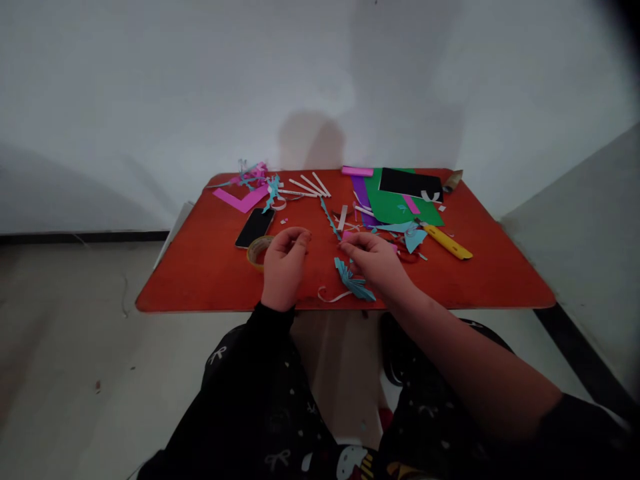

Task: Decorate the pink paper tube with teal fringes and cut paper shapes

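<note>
My left hand (285,267) is raised over the front of the table, thumb and fingertips pinched together; what they hold, if anything, is too small to make out. Right beside it lies a roll of yellowish tape (256,252). My right hand (373,259) is also closed in a pinch, a short gap away from the left. The end of a thin blue fringed paper strip (330,217) reaches its fingertips, but I cannot tell whether they grip it. Below the right hand sits a pleated blue paper piece (355,283), next to a curled white strip (333,298).
On the red table (200,273) are a phone (255,227), white sticks (313,185), a pink paper angle (243,199) and crumpled scraps (255,175). To the right lie green paper (390,207), a black flat device (410,183), a yellow cutter (447,241) and red-handled scissors (410,258).
</note>
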`<state>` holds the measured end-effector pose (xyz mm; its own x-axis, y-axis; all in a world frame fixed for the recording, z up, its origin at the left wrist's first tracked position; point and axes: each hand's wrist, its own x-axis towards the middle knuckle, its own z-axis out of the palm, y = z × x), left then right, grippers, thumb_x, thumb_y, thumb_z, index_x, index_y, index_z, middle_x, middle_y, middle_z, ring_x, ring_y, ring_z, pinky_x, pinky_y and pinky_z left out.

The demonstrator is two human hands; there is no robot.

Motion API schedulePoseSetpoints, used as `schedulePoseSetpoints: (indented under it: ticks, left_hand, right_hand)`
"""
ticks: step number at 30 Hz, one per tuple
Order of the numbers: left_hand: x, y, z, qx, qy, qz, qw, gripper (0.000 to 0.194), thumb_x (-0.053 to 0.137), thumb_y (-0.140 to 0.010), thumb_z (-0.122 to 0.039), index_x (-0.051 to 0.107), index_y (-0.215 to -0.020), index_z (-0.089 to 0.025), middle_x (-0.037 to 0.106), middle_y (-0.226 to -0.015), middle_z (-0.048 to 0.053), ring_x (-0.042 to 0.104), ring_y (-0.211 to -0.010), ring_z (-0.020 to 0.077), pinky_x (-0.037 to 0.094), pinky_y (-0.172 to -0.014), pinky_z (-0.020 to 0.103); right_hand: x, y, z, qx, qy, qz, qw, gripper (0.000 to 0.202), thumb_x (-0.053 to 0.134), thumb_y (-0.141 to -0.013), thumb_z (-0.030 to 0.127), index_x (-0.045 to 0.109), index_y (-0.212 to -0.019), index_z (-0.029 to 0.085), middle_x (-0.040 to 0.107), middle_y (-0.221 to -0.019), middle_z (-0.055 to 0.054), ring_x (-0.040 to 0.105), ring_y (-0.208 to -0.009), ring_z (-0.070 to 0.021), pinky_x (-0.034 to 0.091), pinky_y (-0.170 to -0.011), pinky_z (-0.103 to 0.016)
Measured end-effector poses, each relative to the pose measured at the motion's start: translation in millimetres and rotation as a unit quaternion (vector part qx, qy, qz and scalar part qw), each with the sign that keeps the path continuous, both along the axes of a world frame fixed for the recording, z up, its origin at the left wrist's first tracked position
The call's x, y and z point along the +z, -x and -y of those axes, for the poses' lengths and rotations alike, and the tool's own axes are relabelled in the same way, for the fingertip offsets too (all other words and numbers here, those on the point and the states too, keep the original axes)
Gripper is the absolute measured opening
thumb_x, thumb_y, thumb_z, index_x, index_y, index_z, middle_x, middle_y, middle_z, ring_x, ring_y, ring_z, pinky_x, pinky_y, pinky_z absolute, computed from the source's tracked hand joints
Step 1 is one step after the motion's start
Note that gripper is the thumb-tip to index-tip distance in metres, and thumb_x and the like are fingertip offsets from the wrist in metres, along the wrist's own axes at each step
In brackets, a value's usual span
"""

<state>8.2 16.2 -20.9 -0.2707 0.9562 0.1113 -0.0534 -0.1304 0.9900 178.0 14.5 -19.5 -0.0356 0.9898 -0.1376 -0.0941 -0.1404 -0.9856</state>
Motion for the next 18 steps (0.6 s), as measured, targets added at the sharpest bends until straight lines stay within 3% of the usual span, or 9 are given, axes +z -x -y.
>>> schedulePoseSetpoints:
  ticks: [4, 9, 12, 18]
  left_hand:
    - [-2.0, -7.9, 0.8, -0.008, 0.014, 0.101, 0.995, 0.028, 0.076, -0.08, -0.044, 0.065, -0.09, -0.021, 0.065, -0.085, -0.001, 0.052, -0.062, 0.0061, 0.046, -0.059, 0.021]
    - [-3.0, -16.7, 2.1, -0.045, 0.045, 0.131, 0.989, 0.034, 0.073, -0.082, -0.051, 0.067, -0.097, -0.021, 0.069, -0.096, 0.002, 0.052, -0.06, 0.0057, 0.045, -0.056, 0.022]
    - [-4.0, -17.0, 1.3, -0.044, 0.062, 0.164, 0.984, 0.032, 0.07, -0.086, -0.049, 0.069, -0.103, -0.021, 0.07, -0.105, 0.005, 0.052, -0.062, 0.0057, 0.045, -0.056, 0.022]
    - [-4.8, -10.8, 1.1, -0.023, 0.051, 0.2, 0.978, 0.029, 0.077, -0.082, -0.039, 0.073, -0.105, -0.022, 0.07, -0.105, 0.003, 0.052, -0.066, 0.0047, 0.043, -0.058, 0.017]
  right_hand:
    - [-2.5, 3.6, 0.3, 0.019, -0.012, -0.018, 1.0, 0.026, 0.079, -0.073, 0.042, 0.067, -0.077, 0.02, 0.045, -0.058, 0.006, 0.031, -0.046, -0.0066, 0.022, -0.043, -0.024]
    - [-0.8, 6.4, -0.6, 0.017, 0.015, -0.074, 0.997, 0.027, 0.079, -0.071, 0.042, 0.069, -0.081, 0.019, 0.044, -0.056, 0.007, 0.026, -0.043, -0.0052, 0.019, -0.041, -0.024]
    - [0.9, 5.8, -1.1, 0.01, 0.027, -0.094, 0.995, 0.03, 0.082, -0.068, 0.042, 0.068, -0.08, 0.019, 0.046, -0.058, 0.007, 0.027, -0.043, -0.0046, 0.019, -0.04, -0.023]
    - [0.6, 2.6, -2.0, -0.007, 0.047, -0.152, 0.987, 0.036, 0.089, -0.06, 0.042, 0.069, -0.079, 0.018, 0.04, -0.055, 0.009, 0.026, -0.044, -0.0036, 0.019, -0.039, -0.02]
